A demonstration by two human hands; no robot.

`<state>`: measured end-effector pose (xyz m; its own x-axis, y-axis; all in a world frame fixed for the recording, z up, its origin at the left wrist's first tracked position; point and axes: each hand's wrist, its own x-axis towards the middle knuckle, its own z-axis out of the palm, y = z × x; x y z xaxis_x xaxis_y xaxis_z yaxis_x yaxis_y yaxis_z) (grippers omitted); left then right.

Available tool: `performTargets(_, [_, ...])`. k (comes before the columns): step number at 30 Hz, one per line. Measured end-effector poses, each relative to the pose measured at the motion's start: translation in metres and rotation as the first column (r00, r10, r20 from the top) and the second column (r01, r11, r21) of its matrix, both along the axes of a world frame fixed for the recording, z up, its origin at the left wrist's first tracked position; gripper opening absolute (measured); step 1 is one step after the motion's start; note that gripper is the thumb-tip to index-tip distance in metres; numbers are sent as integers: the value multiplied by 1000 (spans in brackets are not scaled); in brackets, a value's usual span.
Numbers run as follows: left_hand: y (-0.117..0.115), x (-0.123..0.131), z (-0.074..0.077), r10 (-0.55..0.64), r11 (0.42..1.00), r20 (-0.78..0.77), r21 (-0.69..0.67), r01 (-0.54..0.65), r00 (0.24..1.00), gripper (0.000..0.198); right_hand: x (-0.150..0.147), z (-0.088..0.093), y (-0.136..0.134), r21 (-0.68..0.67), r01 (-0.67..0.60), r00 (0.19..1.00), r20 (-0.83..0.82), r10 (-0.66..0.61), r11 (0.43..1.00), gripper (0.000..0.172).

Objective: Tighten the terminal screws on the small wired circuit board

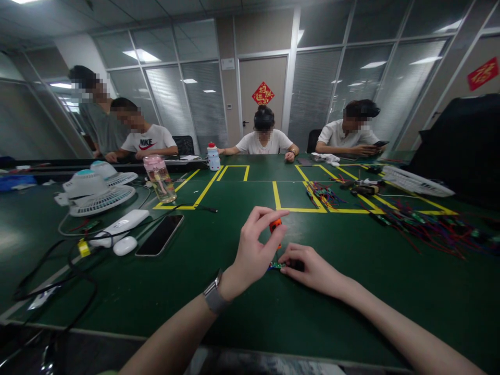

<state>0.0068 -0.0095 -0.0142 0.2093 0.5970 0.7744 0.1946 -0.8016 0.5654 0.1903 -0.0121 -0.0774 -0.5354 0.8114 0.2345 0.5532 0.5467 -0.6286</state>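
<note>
My left hand [255, 250] is raised a little above the green table [273, 307], with thumb and fingertips pinched on a small orange tool [275, 225]. A grey watch sits on that wrist. My right hand [308, 266] rests on the table just to the right, fingers curled down on a small green circuit board [276, 265] with a dark part beside it. The orange tool stands directly over the board.
A black phone [160, 235], a white mouse [125, 245], a white power strip [119, 225], black cables and two white fans [97, 192] lie at left. A pink bottle [159, 178] stands behind them. Wired boards [429, 224] pile at right. Several people sit at the far edge.
</note>
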Motion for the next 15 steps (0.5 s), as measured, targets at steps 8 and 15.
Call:
performTargets(8, [1,-1,-1,25,1000,7,9,-25,1000,22,0,1,0,6,0,1000,8,0,1000,12])
performTargets(15, [1,-1,-1,-71,996,20,-47,72,997,30,0,1,0,2,-1,1000,2,1,1000,13])
